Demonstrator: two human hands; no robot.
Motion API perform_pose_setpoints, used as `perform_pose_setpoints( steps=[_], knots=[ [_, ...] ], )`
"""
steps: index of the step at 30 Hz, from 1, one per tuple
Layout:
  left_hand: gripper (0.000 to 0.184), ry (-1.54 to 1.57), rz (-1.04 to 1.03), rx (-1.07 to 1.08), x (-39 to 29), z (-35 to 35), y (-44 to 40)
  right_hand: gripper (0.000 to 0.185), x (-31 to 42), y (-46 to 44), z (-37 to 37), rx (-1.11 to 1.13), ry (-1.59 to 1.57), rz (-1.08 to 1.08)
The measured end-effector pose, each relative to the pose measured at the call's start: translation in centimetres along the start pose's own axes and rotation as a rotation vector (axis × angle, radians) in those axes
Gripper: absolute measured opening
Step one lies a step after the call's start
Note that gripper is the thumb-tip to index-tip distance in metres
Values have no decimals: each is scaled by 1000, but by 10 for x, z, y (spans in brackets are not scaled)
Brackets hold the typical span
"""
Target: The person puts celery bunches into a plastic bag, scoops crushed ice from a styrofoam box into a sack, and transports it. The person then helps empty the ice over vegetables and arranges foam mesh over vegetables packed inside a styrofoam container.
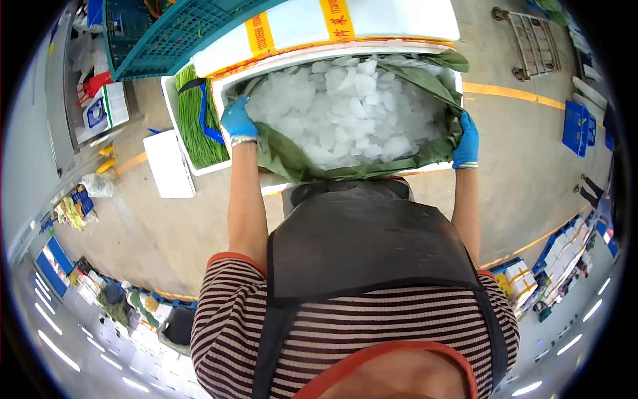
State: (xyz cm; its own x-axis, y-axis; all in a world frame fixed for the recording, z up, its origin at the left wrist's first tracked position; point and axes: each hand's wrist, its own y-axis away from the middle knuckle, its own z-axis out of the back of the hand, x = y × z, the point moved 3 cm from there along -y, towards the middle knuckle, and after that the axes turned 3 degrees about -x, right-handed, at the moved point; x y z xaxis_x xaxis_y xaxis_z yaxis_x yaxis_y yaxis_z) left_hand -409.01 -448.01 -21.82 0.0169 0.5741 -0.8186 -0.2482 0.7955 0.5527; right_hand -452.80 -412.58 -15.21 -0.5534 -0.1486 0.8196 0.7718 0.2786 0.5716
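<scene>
A white foam box [221, 93] stands in front of me, lined with a dark green plastic bag [286, 149] and heaped with crushed ice [352, 106]. My left hand [239, 122], in a blue glove, is closed on the bag's edge at the box's left rim. At the right rim, my right hand [467, 141], gloved the same, grips the other side of the bag. Its fingertips are partly hidden behind the plastic. The bag lies folded back around the ice, with its mouth wide.
Left of the box, a second foam box holds long green stalks [194, 126]; a white lid [169, 165] lies beside it. Behind are a taped foam box [392, 20] and a teal crate [159, 40]. A trolley [531, 43] and blue crate [577, 130] stand to the right.
</scene>
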Motion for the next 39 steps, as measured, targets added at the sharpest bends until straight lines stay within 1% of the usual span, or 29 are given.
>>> perform_pose_setpoints(
  steps=[2,4,8,9,10,11,12,14,15,16,18,19,21,24,25,28,30,31,32,33,34,35,36,37,38,39],
  knots=[
    [3,77,54,101,-18,6,36,29,4,14,-10,3,-59,-1],
    [4,214,49,146,-31,19,48,28,7,23,-11,48,-123,15],
    [8,242,65,132,-67,31,105,29,34,52,-36,113,-175,37],
    [8,229,70,176,-71,34,114,31,37,57,-35,132,-167,43],
    [8,288,76,258,-71,42,115,32,42,61,-34,149,-159,57],
    [7,304,59,289,-74,46,119,31,47,68,-36,152,-186,64],
    [7,316,43,313,-76,51,126,30,52,79,-36,150,-180,87],
    [7,331,50,295,-90,53,142,30,67,98,-42,153,-179,141],
    [5,331,23,344,-98,55,147,30,73,108,-42,116,-188,169],
    [3,336,-6,340,-108,55,154,28,81,120,-41,101,-179,207],
    [3,362,-47,412,-123,61,160,24,96,142,-41,77,-159,279],
    [4,369,-62,412,-135,62,167,25,100,148,-34,66,-220,273],
    [5,384,-93,412,-160,65,183,25,117,178,-26,-25,-226,321],
    [7,404,-170,614,-193,71,190,26,127,222,-3,-192,-277,423],
    [6,421,-179,669,-201,72,190,25,130,245,-1,-213,-309,411],
    [7,389,-221,738,-228,66,209,29,122,296,27,-317,-382,475],
    [9,519,-200,1169,-225,64,185,26,110,335,42,-466,-457,482],
    [9,473,-234,981,-222,64,184,27,101,353,50,-533,-487,493],
    [12,426,-262,809,-218,66,182,27,89,375,60,-625,-488,497],
    [24,288,-322,744,-211,68,168,25,76,391,70,-646,-545,495],
    [32,232,-342,742,-206,64,165,22,67,413,72,-701,-564,523],
    [42,177,-363,740,-201,61,162,17,52,429,83,-689,-578,546],
    [44,191,-333,792,-200,61,175,13,42,447,86,-712,-644,544],
    [46,203,-305,832,-200,54,201,12,29,465,94,-691,-599,591],
    [24,219,-299,704,-203,48,251,14,27,483,95,-673,-563,595],
    [19,196,-301,903,-194,43,237,15,14,499,101,-718,-533,599]
  ],
)
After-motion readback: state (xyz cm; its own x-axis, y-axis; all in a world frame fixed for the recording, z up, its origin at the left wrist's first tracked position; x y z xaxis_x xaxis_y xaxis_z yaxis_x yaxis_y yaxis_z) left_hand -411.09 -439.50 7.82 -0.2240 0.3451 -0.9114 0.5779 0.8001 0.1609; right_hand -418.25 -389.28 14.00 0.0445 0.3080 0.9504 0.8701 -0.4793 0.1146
